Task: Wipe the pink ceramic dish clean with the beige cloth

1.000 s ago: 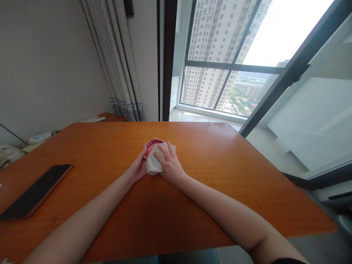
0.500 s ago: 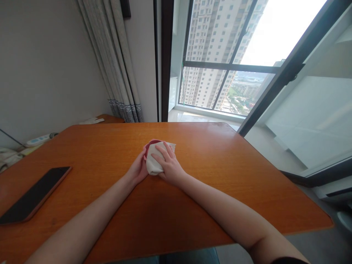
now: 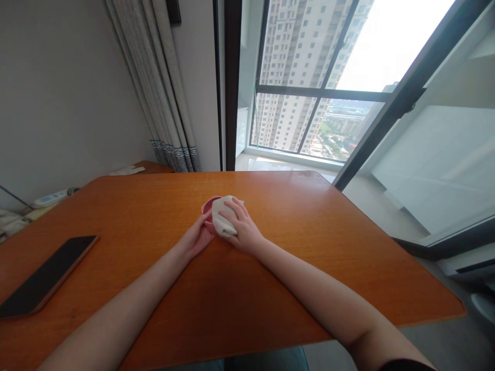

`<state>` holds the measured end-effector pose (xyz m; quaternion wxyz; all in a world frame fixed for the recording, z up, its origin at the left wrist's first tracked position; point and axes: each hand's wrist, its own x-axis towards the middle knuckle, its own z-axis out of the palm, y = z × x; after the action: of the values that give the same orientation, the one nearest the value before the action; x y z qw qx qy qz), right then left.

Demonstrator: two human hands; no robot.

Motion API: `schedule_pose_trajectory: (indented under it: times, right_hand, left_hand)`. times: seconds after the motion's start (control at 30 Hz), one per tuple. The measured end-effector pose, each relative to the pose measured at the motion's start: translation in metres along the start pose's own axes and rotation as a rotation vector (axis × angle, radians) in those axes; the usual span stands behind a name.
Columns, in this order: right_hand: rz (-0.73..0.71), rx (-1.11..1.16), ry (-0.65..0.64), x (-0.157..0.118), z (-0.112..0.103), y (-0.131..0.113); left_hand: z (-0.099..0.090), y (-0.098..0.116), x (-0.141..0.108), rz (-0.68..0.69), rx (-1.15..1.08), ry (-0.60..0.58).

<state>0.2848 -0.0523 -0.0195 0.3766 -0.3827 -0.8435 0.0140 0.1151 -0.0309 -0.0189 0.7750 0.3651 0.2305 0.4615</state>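
Observation:
A pink bowl-like container is at the middle of the wooden table, partly covered by a folded white cloth. My left hand grips the container's near left side, thumb along its rim. Over the cloth lies my right hand, its fingers curled round it and pressing it against the container's right side. The cloth and fingers hide much of the container, so its full shape does not show.
A dark phone or tablet lies on the table at the left. Behind the far left corner is a white power strip. A curtain hangs beyond the table, beside a large window.
My right hand and the cloth have shifted slightly right, and the cloth is more bunched. More of the pink container's inside shows on the left.

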Motion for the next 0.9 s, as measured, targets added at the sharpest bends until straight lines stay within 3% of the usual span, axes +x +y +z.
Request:
schedule_pose_trajectory:
  times: [0.13,0.3,0.57,0.73,0.83,0.9]
  right_hand:
    - [-0.021,0.044,-0.009,0.0,0.0,-0.004]
    - [-0.065,0.189,0.032,-0.002,-0.012,0.01]
    - [0.005,-0.014,-0.038,0.0,0.005,-0.014]
    - [-0.027,0.062,0.031,0.002,-0.003,-0.005]
    - [-0.112,0.135,0.026,0.002,-0.013,0.008]
    - [-0.116,0.157,0.032,0.001,-0.015,0.011]
  left_hand:
    - [-0.003,0.003,-0.001,-0.072,-0.033,-0.033]
    - [-0.001,0.005,-0.006,-0.23,-0.003,-0.064]
    - [0.004,0.0,-0.001,-0.03,-0.037,0.031]
    - [0.003,0.002,-0.005,-0.108,-0.055,-0.082]
    - [0.002,0.002,-0.008,-0.214,-0.031,-0.071]
    - [0.002,0.001,-0.008,-0.215,-0.02,-0.041]
